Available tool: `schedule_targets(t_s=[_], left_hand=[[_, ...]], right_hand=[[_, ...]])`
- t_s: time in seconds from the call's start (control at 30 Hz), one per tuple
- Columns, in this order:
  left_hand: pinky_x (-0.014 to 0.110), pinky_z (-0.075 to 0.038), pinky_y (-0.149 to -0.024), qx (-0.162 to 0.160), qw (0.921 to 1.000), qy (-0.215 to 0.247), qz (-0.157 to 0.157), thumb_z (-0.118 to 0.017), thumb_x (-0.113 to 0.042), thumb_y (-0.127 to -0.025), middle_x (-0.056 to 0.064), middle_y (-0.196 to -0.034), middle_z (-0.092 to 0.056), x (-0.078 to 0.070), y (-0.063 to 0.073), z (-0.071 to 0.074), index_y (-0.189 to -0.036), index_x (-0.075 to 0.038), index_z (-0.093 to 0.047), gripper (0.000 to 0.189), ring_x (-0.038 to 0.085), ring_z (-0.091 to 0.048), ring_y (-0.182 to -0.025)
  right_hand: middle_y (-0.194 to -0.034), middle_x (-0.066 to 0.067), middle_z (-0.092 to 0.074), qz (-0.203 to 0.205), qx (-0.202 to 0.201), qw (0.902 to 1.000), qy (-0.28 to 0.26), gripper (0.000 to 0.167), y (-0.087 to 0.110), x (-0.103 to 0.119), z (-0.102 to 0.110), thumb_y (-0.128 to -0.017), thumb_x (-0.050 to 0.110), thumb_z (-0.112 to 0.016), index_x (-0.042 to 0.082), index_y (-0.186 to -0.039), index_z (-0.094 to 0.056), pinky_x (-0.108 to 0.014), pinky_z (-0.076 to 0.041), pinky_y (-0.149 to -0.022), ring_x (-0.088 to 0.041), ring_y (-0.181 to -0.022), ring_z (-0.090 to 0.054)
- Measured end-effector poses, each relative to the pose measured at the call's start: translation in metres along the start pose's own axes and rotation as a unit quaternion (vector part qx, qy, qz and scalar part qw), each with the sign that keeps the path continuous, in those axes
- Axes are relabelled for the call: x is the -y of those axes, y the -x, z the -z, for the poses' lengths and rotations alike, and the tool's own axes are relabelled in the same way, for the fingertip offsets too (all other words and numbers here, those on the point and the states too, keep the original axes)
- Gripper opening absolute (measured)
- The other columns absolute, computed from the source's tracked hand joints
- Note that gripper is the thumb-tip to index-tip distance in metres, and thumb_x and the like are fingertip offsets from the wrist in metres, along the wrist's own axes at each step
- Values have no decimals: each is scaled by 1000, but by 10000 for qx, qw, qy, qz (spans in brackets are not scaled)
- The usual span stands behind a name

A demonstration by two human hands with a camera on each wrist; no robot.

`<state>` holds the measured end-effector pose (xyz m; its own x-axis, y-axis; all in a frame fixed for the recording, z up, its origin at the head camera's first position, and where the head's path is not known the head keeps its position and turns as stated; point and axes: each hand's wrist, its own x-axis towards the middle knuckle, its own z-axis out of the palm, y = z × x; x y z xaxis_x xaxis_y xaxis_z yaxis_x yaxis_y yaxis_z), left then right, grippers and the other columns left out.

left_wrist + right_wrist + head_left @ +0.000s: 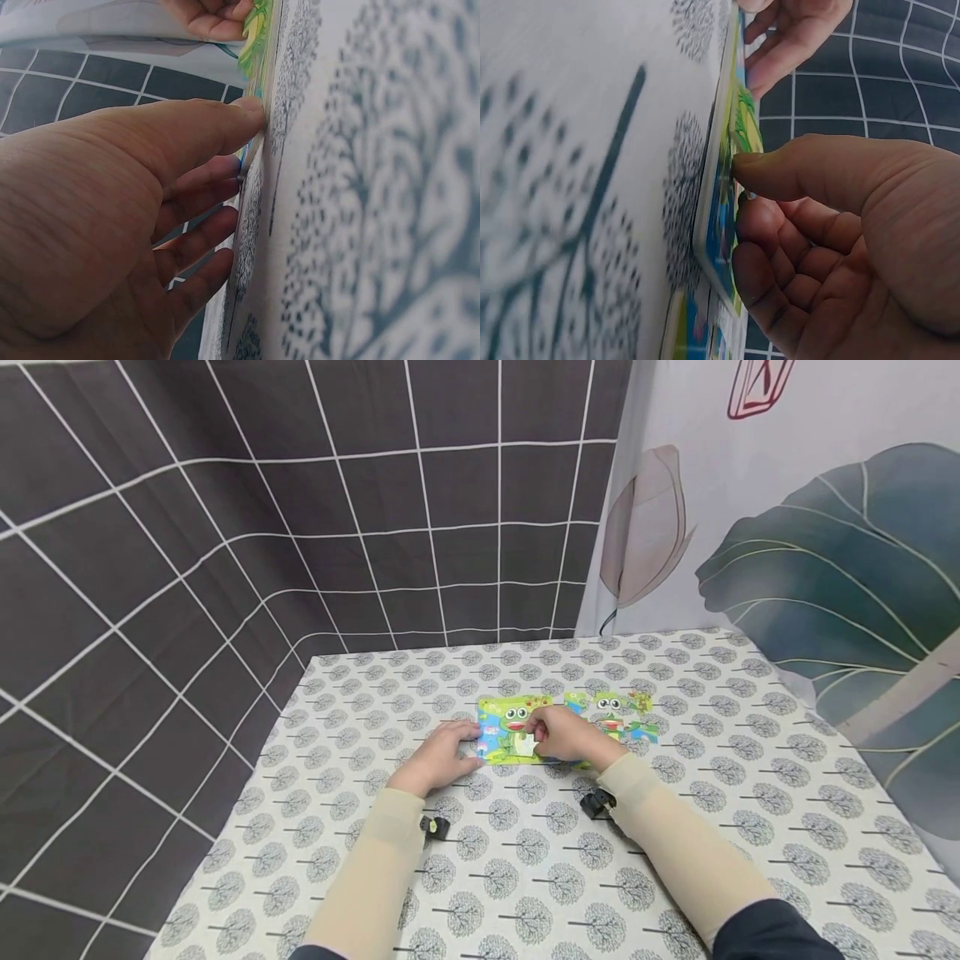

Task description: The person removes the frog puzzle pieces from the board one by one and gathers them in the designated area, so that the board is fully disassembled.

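Note:
A frog jigsaw puzzle (491, 747) in a flat board lies on the table, with a pale, jigsaw-shaped patch near its lower middle. My left hand (441, 756) rests at the board's left edge; in the left wrist view its thumb (244, 116) and fingertips touch that edge, fingers fairly straight and spread. Over the board's right part, my right hand (566, 732) pinches a green and yellow puzzle piece (748, 124) between thumb and curled fingers. The piece appears slightly tilted against the board surface. Part of the board is hidden under the right hand.
To the right lies a second frog picture (637, 703), its parts somewhat out of line, partly behind the right hand. A tree-print cloth (510, 877) covers the table. A dark grid curtain (450, 552) hangs behind, and a leaf-print curtain (847, 568) at right.

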<state>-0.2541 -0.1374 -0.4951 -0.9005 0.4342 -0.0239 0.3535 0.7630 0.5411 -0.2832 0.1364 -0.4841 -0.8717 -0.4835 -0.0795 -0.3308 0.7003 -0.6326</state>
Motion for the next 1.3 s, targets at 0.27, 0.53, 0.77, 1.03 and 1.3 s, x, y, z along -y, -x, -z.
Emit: schedule_targets(t_s=[0.27, 0.53, 0.77, 1.03, 1.3], left_hand=[[46, -26, -127, 5, 10000, -74, 1, -80, -33, -94, 2, -160, -48, 2, -1, -1, -150, -14, -57, 64, 25, -37, -151], [47, -25, -127, -3, 10000, -56, 5, -80, -33, -93, 3, -161, -47, 2, -1, -2, -150, -14, -57, 64, 25, -36, -152], [46, -26, -126, -18, 10000, -53, -11, -80, -32, -93, 2, -160, -49, 3, -2, -2, -149, -13, -58, 63, 27, -38, -151], [46, -27, -126, -32, 9999, -100, -34, -80, -30, -93, 3, -159, -50, 1, -2, -3, -147, -12, -59, 61, 27, -38, -150], [46, -26, -127, 7, 9999, -113, 10, -80, -32, -94, 3, -160, -48, 1, -2, -2, -149, -13, -58, 63, 26, -37, -151]], right_hand=[[-84, -1, -61, 47, -148, 9998, 125, 28, 13, -5, 12, -83, -4, -73, 3, -109, -69, -35, -55, -77, -16, -77, -56], [-85, -1, -61, -77, -231, 9997, -69, 31, 27, -18, 21, -82, -5, -71, 3, -112, -68, -34, -55, -75, -17, -79, -56], [-84, -1, -61, -119, -372, 9992, 38, 28, 42, -29, 31, -83, -7, -71, 4, -108, -68, -33, -55, -72, -17, -77, -57], [-85, -2, -61, -200, -473, 9986, -92, 30, 59, -45, 39, -79, -10, -69, 4, -106, -68, -31, -56, -71, -19, -79, -57], [-86, -4, -62, -225, -576, 9980, -143, 30, 75, -61, 46, -79, -10, -71, 0, -107, -68, -29, -57, -73, -19, -81, -58]])
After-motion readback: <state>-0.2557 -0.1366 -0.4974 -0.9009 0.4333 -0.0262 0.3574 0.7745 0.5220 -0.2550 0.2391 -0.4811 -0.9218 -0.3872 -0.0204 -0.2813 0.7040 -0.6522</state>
